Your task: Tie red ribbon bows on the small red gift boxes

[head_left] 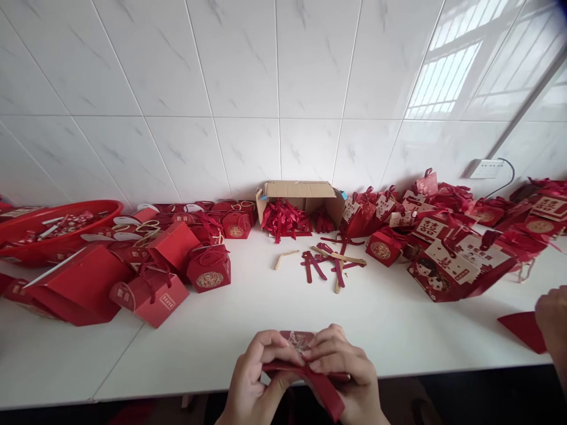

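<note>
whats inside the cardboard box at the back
The cardboard box lies open on its side, with red ribbons spilling from its mouth. Anything deeper inside is hidden by them and shadow.

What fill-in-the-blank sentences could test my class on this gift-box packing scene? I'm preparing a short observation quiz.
1. Both the left hand and the right hand grip a flat ____ paper piece at the table's near edge.
2. The open cardboard box against the wall holds red ____.
3. The red basin sits at the far ____ of the table.
4. Behind the table, the wall is covered in white ____.

Missing words: red; ribbons; left; tiles
</note>
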A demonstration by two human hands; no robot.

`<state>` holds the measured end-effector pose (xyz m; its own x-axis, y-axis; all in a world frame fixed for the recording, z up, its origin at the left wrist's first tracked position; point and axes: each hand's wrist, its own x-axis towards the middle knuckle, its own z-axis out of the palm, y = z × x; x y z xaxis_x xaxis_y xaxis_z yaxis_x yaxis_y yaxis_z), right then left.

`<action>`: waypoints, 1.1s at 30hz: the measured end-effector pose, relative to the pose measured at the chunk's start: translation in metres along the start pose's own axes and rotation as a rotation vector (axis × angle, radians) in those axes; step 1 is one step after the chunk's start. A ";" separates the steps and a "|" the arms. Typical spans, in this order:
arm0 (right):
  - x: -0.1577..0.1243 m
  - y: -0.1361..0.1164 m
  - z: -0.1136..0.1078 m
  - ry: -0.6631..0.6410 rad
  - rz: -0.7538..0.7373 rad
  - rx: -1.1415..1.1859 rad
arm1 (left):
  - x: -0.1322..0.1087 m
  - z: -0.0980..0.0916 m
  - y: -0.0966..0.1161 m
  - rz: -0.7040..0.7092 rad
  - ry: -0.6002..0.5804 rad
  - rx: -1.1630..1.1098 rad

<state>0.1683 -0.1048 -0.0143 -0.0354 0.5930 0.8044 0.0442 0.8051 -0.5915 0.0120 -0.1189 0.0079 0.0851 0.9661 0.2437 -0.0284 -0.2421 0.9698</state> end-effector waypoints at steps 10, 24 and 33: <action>-0.005 0.011 0.004 0.023 0.083 0.023 | 0.009 -0.002 -0.010 -0.151 -0.050 -0.022; -0.014 0.033 0.003 0.098 0.170 -0.113 | 0.027 0.003 -0.028 -0.252 -0.087 -0.044; -0.036 0.040 -0.019 0.006 0.440 -0.060 | 0.023 0.016 -0.049 -0.068 0.093 -0.051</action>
<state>0.1902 -0.0945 -0.0657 0.0054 0.8790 0.4768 0.1113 0.4733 -0.8738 0.0313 -0.0868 -0.0336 -0.0045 0.9848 0.1738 -0.0766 -0.1737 0.9818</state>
